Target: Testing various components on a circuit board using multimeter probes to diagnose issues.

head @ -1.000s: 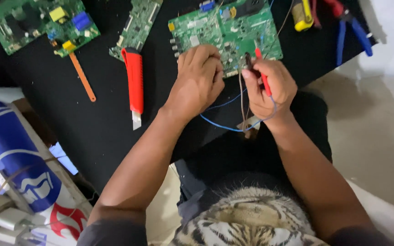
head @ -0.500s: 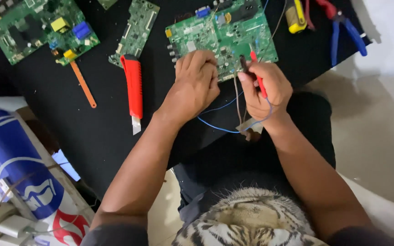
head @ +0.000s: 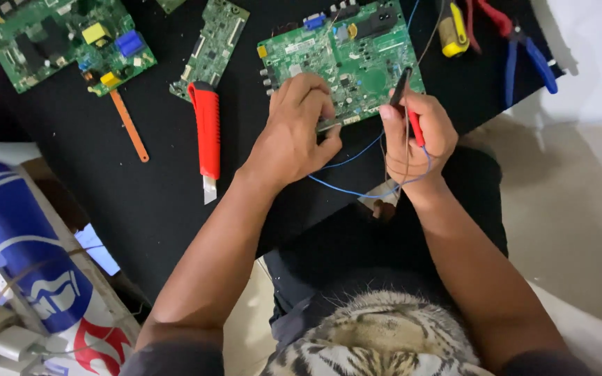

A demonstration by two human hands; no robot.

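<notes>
Both hands barely shifted | left hand [head: 294, 132] hides board [head: 357, 49] edge | right hand [head: 419, 132] grips probe [head: 407, 104]

A green circuit board [head: 346, 59] crowded with components lies flat near the far edge of the black mat [head: 141, 202], while a thin red-and-black probe [head: 407, 104] stands tilted, tip on the board's near-right part.

On the black tabletop [head: 141, 188]: a red utility knife [head: 207, 136], two spare green circuit boards [head: 64, 42] [head: 210, 45], and blue-handled pliers [head: 531, 59].
</notes>
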